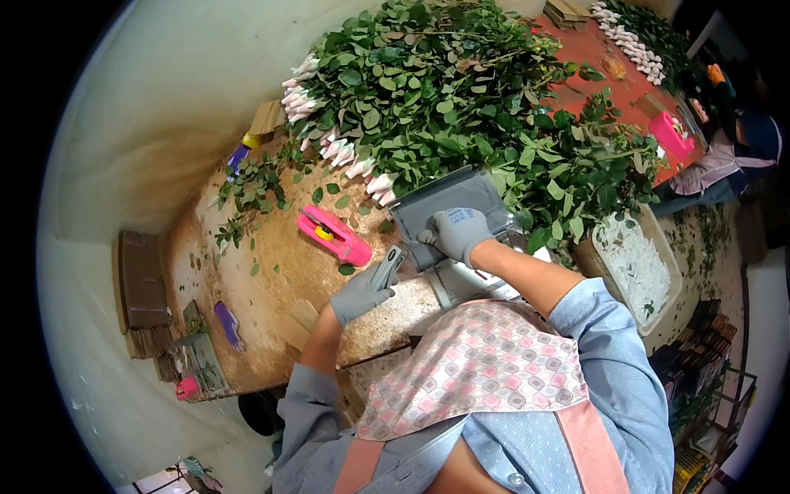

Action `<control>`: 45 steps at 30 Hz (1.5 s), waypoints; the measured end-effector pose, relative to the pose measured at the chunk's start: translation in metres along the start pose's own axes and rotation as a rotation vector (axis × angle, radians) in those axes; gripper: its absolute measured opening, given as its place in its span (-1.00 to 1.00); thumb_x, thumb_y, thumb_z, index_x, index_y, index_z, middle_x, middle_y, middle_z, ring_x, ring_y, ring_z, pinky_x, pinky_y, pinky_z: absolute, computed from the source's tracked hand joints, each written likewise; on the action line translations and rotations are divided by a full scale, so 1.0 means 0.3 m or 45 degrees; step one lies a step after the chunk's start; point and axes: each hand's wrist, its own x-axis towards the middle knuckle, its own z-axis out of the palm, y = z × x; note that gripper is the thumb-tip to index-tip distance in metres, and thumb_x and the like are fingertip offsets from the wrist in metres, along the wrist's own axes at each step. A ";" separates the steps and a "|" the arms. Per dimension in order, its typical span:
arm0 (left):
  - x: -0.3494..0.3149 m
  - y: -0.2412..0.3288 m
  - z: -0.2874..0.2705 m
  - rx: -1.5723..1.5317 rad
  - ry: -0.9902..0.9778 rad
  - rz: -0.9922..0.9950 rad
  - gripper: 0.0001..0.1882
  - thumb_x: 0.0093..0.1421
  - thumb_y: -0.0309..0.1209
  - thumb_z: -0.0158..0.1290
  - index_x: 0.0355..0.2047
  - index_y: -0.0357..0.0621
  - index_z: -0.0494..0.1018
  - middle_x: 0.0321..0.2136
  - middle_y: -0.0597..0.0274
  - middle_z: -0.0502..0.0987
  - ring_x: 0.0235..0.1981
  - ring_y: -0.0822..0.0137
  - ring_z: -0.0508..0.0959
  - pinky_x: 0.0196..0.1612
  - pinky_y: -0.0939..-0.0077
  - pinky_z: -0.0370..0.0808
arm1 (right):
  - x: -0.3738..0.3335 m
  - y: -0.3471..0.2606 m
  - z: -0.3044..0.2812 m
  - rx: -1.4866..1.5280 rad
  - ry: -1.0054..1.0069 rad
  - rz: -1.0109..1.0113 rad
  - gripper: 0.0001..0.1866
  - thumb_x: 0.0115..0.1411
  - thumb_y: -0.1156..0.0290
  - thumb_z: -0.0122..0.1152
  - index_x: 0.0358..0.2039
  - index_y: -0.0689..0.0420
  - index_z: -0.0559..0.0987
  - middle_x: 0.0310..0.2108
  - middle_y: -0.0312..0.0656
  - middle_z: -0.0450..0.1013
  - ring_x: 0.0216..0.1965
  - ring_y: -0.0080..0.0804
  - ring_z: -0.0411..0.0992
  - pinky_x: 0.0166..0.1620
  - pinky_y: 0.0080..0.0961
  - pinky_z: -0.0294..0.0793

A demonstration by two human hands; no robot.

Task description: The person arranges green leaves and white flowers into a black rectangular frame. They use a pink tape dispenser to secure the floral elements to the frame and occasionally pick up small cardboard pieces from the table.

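Grey work gloves cover both of my hands. My left hand is closed round a grey hand tool that looks like a stapler, held over the table's near edge. My right hand rests over a dark grey rectangular tray with raised edges; its fingers are curled in, and whatever they grip is hidden. Left of the tray, a bright pink holder with a yellow-handled tool in it lies on the table. A big heap of leafy green stems fills the far side, with pale wrapped ends toward the left.
The worn wooden table carries scattered leaves and a purple glove. Flattened cardboard leans at the left wall. To my right stands a pale crate of white scraps. Another person works beside a red table.
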 end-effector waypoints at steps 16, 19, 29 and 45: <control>0.145 0.245 -0.016 1.201 0.094 -0.104 -0.58 0.16 -0.09 0.23 -0.06 -0.05 0.53 -0.26 -0.16 0.63 -0.19 -0.18 0.62 -0.09 0.05 0.54 | -0.032 0.018 0.038 -0.068 0.238 -0.136 -0.61 0.43 0.06 -0.03 -0.20 0.09 0.62 -0.27 0.01 0.61 -0.16 0.05 0.56 -0.08 -0.05 0.52; 0.133 0.233 -0.042 1.132 0.053 -0.086 -0.57 0.16 -0.09 0.23 -0.07 -0.08 0.53 -0.21 -0.13 0.63 -0.13 -0.16 0.62 -0.05 0.04 0.54 | -0.025 0.005 0.037 -0.075 0.246 -0.152 -0.60 0.43 0.05 -0.04 -0.20 0.07 0.62 -0.25 0.04 0.60 -0.16 0.06 0.56 -0.08 -0.03 0.51; 0.101 0.260 -0.268 1.902 0.064 -0.164 -0.58 0.04 -0.23 0.28 -0.12 -0.16 0.58 -0.12 0.03 0.62 -0.07 0.14 0.63 -0.10 0.17 0.50 | -0.007 0.082 0.104 -0.143 0.240 -0.138 -0.63 0.40 0.08 0.08 -0.29 0.12 0.62 -0.41 0.09 0.56 -0.32 0.15 0.53 -0.23 0.02 0.48; 0.359 0.086 -0.243 2.022 0.527 0.407 -0.82 0.20 -0.34 0.06 -0.28 -0.06 0.62 -0.26 0.20 0.58 -0.13 0.22 0.55 -0.15 0.25 0.40 | -0.009 -0.019 0.079 0.139 0.221 -0.205 -0.74 0.40 0.30 0.14 -0.31 0.24 0.60 -0.51 0.06 0.49 -0.48 0.00 0.44 -0.34 -0.21 0.41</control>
